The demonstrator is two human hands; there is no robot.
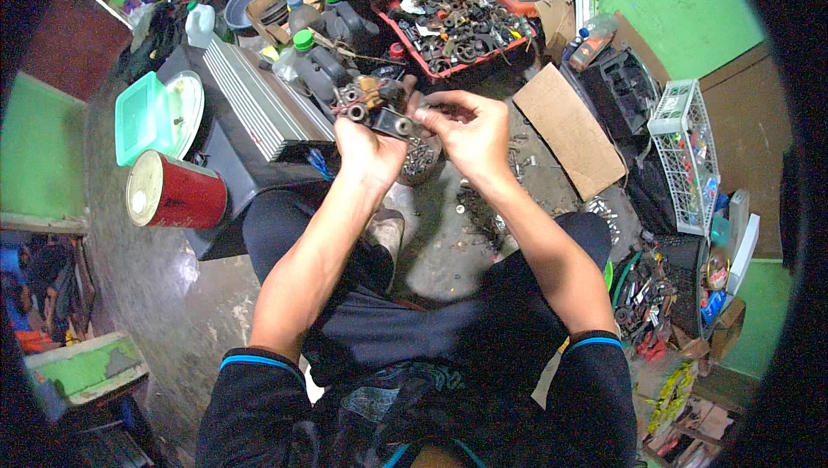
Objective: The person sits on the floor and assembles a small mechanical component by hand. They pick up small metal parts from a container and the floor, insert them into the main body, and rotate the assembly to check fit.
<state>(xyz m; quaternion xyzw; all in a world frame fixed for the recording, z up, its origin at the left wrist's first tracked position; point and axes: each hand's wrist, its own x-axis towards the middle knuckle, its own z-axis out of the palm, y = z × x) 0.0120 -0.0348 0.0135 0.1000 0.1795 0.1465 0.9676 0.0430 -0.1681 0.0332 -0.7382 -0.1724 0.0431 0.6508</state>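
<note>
Two bare hands, left hand grip clamped on blocky metal part, right hand fingertips pinching its edge.

walls: green, brown panel lower right
floor: grey concrete, stained, w/ scattered bolts
furniture: dark ribbed case at left, white wire basket at right
light: even, bright overhead

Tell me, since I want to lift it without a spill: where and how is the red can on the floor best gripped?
The red can lies on its side, pale lid end facing the person's left. Probably best to come from above and grip across the round body at its middle, since the curved wall is exposed there and nothing rests on it.
</note>
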